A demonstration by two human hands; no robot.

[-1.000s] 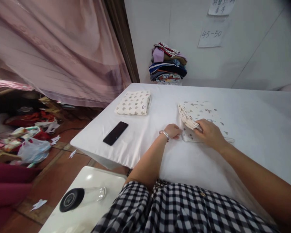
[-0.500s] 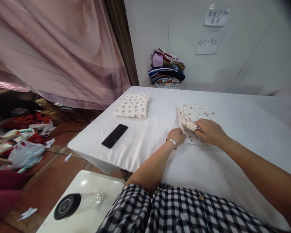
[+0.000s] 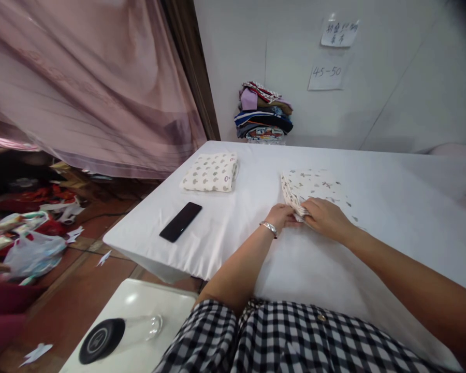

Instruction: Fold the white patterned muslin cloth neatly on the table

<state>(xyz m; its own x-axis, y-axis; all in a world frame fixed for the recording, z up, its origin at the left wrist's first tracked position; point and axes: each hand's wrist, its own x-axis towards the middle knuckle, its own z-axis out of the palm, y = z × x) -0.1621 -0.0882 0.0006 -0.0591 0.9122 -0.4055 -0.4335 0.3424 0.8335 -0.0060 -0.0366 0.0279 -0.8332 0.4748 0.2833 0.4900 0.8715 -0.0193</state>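
Note:
A white cloth with small dark prints (image 3: 314,181) lies folded in layers on the white-covered table. My left hand (image 3: 281,216), with a silver bracelet at the wrist, is closed on its near left corner. Right beside it, my right hand (image 3: 326,217) pinches the near edge of the same cloth, fingers wrapped over the layers. To the left rests another folded cloth, white with grey-green prints (image 3: 210,172). A black phone (image 3: 180,221) lies nearer the table's left edge.
A pile of folded clothes (image 3: 263,115) stands by the wall beyond the table (image 3: 392,207). At the lower left, a white stool (image 3: 140,339) bears a bottle with a black cap (image 3: 102,340). Bags (image 3: 34,254) lie on the floor.
My right hand has moved left and drawn the gripped layers toward my left hand; the two hands are now close together. The view has shifted slightly.

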